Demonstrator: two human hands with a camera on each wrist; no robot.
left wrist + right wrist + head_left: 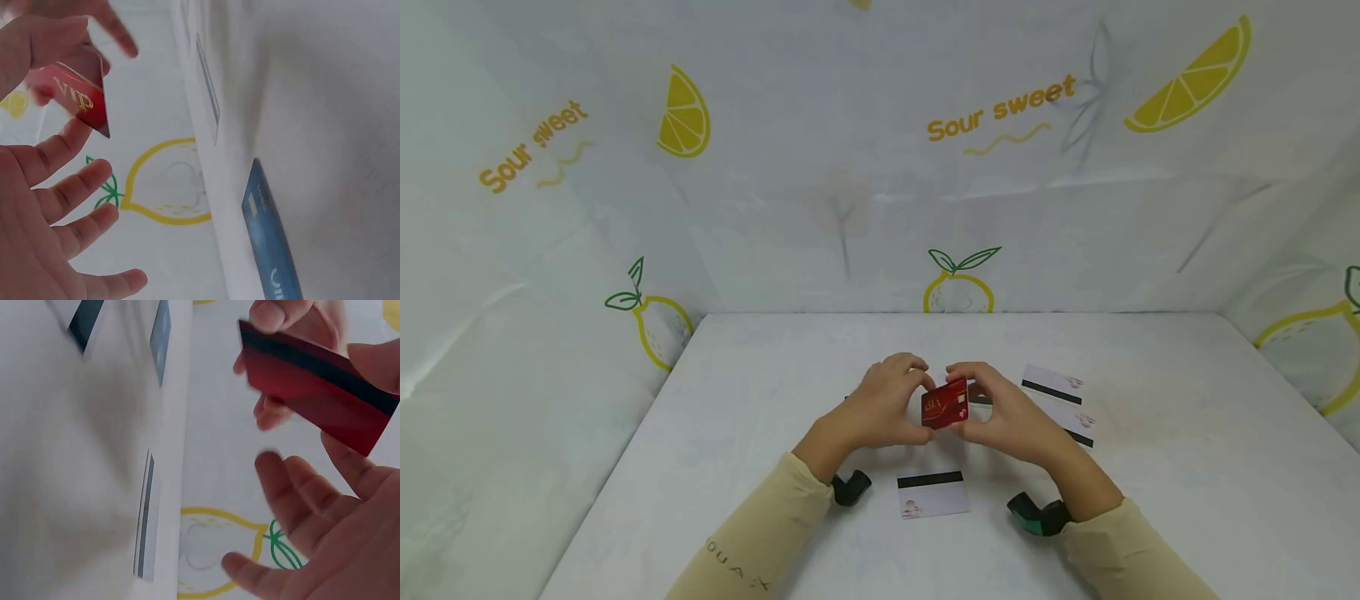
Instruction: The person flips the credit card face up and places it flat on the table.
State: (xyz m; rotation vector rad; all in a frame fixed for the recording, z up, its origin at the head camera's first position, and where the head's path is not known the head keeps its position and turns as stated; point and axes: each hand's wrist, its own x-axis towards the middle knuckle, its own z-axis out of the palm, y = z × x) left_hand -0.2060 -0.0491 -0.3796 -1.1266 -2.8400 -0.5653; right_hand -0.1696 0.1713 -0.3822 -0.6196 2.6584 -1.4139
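A red card (945,404) with "VIP" in gold and a chip stands tilted above the white table, between both hands. My left hand (887,408) pinches one end of it between thumb and index finger, the other fingers spread in the left wrist view. At the opposite end, my right hand (1011,421) pinches it with thumb and index finger. The right wrist view shows the back of the red card (312,387), crossed by a dark stripe. Below the left hand, a blue card (269,231) lies on the table.
Nearest the body lies a white card (933,497) with a black stripe. Two more striped cards (1054,383) lie beyond the right forearm. Another card (980,400) is partly hidden behind the right hand. A lemon-printed sheet (880,167) hangs behind the table.
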